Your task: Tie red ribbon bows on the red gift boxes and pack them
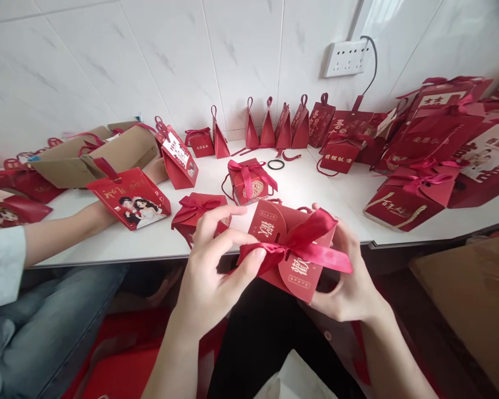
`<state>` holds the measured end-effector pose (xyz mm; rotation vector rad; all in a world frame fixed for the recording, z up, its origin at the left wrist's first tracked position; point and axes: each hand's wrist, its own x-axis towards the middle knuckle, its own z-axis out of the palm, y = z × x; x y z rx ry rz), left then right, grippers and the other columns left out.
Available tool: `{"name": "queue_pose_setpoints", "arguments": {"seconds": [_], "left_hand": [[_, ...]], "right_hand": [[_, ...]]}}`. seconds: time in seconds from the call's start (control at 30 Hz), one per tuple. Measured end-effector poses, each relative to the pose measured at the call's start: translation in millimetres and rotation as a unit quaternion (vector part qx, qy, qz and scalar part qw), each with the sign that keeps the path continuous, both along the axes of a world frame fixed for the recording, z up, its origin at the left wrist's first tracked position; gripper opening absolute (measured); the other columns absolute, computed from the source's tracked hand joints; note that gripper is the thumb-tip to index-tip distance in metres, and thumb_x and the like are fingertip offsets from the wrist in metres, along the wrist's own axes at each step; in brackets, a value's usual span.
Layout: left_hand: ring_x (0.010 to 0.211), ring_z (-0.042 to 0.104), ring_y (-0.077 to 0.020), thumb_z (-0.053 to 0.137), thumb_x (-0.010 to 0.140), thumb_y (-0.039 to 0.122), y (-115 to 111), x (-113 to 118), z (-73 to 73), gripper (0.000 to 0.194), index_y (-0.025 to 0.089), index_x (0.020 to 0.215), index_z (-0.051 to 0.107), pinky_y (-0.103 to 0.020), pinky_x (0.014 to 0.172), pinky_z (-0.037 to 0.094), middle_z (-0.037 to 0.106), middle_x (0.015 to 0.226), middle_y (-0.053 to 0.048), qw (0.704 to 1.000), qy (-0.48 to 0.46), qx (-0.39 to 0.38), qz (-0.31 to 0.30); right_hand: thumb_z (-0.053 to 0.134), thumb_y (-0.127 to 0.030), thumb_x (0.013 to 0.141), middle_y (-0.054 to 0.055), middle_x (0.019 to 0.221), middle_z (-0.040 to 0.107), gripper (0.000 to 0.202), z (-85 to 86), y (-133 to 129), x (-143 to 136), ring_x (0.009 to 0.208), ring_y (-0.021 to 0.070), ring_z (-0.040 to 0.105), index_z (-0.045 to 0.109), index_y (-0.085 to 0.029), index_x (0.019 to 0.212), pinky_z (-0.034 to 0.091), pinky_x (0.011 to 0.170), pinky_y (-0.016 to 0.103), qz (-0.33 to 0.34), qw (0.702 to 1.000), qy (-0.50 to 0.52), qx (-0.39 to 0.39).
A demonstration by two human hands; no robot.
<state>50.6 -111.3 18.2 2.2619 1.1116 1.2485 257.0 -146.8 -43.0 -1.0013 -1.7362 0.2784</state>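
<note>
A red gift box with gold characters is held just off the table's front edge, above my lap. Across its top runs a shiny red ribbon tied in a bow. My left hand pinches one loop of the bow between thumb and fingers. Around the box's right side wraps my right hand, gripping it by the edges. Just behind stand a small red box with a ribbon bow and another bowed box, partly hidden by my left hand.
Several red loop-topped boxes line the white tiled wall, and ribboned boxes crowd the right. Cardboard boxes stand at left. A co-worker's arm reaches in behind a red bag-shaped box. A black ring lies mid-table.
</note>
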Motion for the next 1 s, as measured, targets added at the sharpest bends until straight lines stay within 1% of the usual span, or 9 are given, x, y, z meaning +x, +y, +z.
{"name": "queue_pose_setpoints", "arguments": {"seconds": [0.13, 0.33, 0.43, 0.57, 0.67, 0.77, 0.83, 0.93, 1.0], "left_hand": [[0.095, 0.055, -0.0177, 0.063, 0.079, 0.027, -12, -4, 5.8, 0.009, 0.021, 0.075, 0.057, -0.033, 0.09, 0.043, 0.054, 0.1, -0.003, 0.993, -0.049, -0.089, -0.064], [0.08, 0.053, -0.0146, 0.064, 0.077, 0.032, -13, -3, 0.3, 0.02, 0.019, 0.067, 0.054, -0.031, 0.082, 0.041, 0.059, 0.082, -0.002, 0.951, -0.145, -0.215, -0.167], [0.07, 0.05, -0.0128, 0.062, 0.079, 0.029, -3, -4, -1.1, 0.021, 0.018, 0.065, 0.052, -0.028, 0.073, 0.039, 0.057, 0.07, -0.001, 0.932, -0.178, -0.253, -0.189], [0.061, 0.044, -0.0111, 0.058, 0.081, 0.032, 4, -5, 3.8, 0.024, 0.018, 0.064, 0.05, -0.026, 0.058, 0.034, 0.05, 0.064, 0.0, 0.918, -0.182, -0.301, -0.183], [0.059, 0.042, -0.0106, 0.061, 0.078, 0.033, 6, -6, 7.4, 0.023, 0.018, 0.065, 0.05, -0.025, 0.055, 0.033, 0.048, 0.063, 0.001, 0.941, -0.12, -0.284, -0.143], [0.061, 0.043, -0.0113, 0.065, 0.075, 0.033, 8, -6, 8.8, 0.022, 0.019, 0.063, 0.053, -0.025, 0.057, 0.035, 0.047, 0.062, 0.002, 0.969, -0.022, -0.233, -0.085], [0.064, 0.046, -0.012, 0.063, 0.077, 0.033, 9, -5, 10.4, 0.02, 0.02, 0.064, 0.055, -0.025, 0.06, 0.038, 0.048, 0.062, 0.002, 0.979, 0.001, -0.196, -0.053], [0.079, 0.054, -0.015, 0.058, 0.082, 0.033, 9, -2, 14.7, 0.012, 0.022, 0.081, 0.063, -0.027, 0.072, 0.044, 0.058, 0.08, -0.001, 0.989, 0.016, -0.134, -0.055], [0.095, 0.055, -0.0188, 0.057, 0.082, 0.034, 10, 1, 17.6, 0.016, 0.024, 0.092, 0.066, -0.031, 0.082, 0.045, 0.059, 0.099, -0.004, 0.992, 0.051, -0.096, -0.069]], "right_hand": [[0.073, -0.017, 0.064, 0.007, 0.149, 0.029, 0.1, -4.4, -9, 3, 0.135, 0.0361, 0.029, 0.017, -0.028, 0.146, 0.027, 0.111, 0.056, 0.005, 1.0, 0.007, -0.01], [0.073, -0.037, 0.066, 0.01, 0.146, 0.035, 0.094, -25.4, -10, 8, 0.126, 0.0389, 0.044, 0.023, -0.025, 0.145, 0.051, 0.095, 0.046, -0.006, 0.998, 0.022, -0.056], [0.074, -0.038, 0.064, 0.01, 0.144, 0.039, 0.094, -26.9, -7, 7, 0.126, 0.0392, 0.043, 0.026, -0.026, 0.143, 0.05, 0.096, 0.047, -0.014, 0.995, 0.02, -0.093], [0.072, -0.025, 0.066, 0.01, 0.147, 0.033, 0.093, -17.8, -5, 4, 0.131, 0.0355, 0.038, 0.022, -0.026, 0.144, 0.042, 0.105, 0.046, 0.027, 0.998, -0.006, -0.064], [0.072, -0.018, 0.064, 0.011, 0.147, 0.029, 0.097, -11.6, -4, 1, 0.136, 0.0341, 0.03, 0.018, -0.026, 0.144, 0.036, 0.109, 0.048, 0.048, 0.996, -0.013, -0.072], [0.071, -0.014, 0.062, 0.012, 0.147, 0.026, 0.1, -8.6, -3, 0, 0.138, 0.0338, 0.025, 0.015, -0.025, 0.145, 0.034, 0.109, 0.049, 0.07, 0.994, -0.005, -0.087], [0.07, -0.013, 0.061, 0.013, 0.147, 0.026, 0.101, -7.1, -4, -1, 0.138, 0.0335, 0.023, 0.014, -0.025, 0.145, 0.034, 0.109, 0.049, 0.078, 0.993, -0.001, -0.084], [0.07, -0.013, 0.062, 0.013, 0.147, 0.027, 0.101, -4.4, -5, -3, 0.138, 0.0337, 0.023, 0.013, -0.025, 0.145, 0.034, 0.109, 0.05, 0.081, 0.994, -0.006, -0.074], [0.069, -0.013, 0.063, 0.013, 0.147, 0.027, 0.1, -2.7, -6, -4, 0.139, 0.0337, 0.022, 0.013, -0.025, 0.145, 0.032, 0.109, 0.051, 0.078, 0.994, -0.015, -0.075]]}}
